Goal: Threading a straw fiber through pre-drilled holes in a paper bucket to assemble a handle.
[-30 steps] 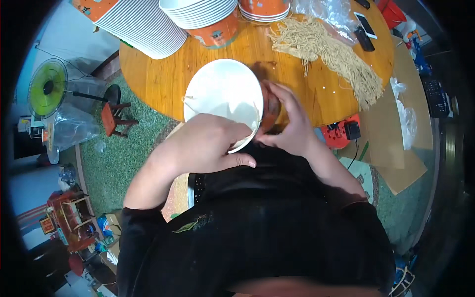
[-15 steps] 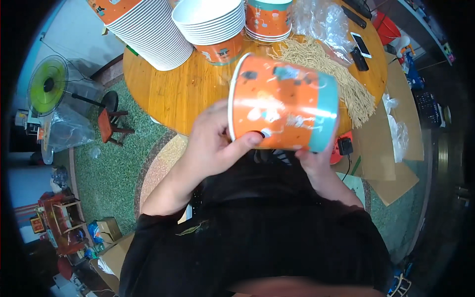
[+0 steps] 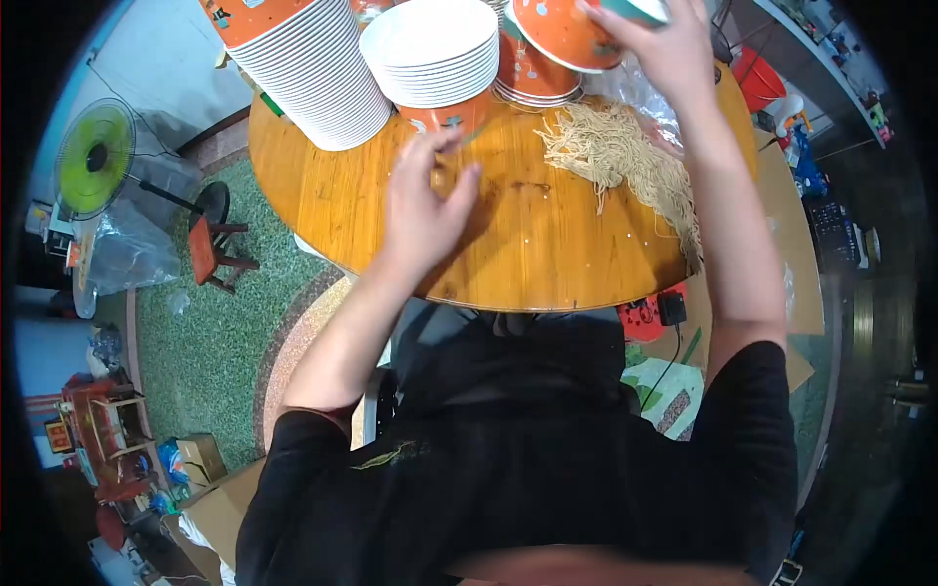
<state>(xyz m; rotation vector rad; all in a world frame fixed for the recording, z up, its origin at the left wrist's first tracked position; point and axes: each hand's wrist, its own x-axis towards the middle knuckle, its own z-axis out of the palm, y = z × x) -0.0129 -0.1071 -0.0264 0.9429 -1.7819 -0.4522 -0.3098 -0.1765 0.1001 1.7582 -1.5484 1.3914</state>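
Observation:
My right hand is closed round the teal base end of an orange paper bucket at the table's far side. The bucket is tilted, its white rim facing down and toward the left. Just below and behind it stand upside-down orange paper buckets, their white rims at the bottom. Over the wooden table, my left hand is open and holds nothing, thumb and fingers apart. Nearest to it is a short stack of upright paper buckets with white insides.
A tall leaning stack of paper buckets stands at the far left of the table. Loose tan strings lie in a heap at the right, beside clear plastic wrapping. A green fan and a small stool are left of the table.
The bucket has gone from in front of my body to the far side, carried by my right hand and turned rim-down. My left hand has let go of it.

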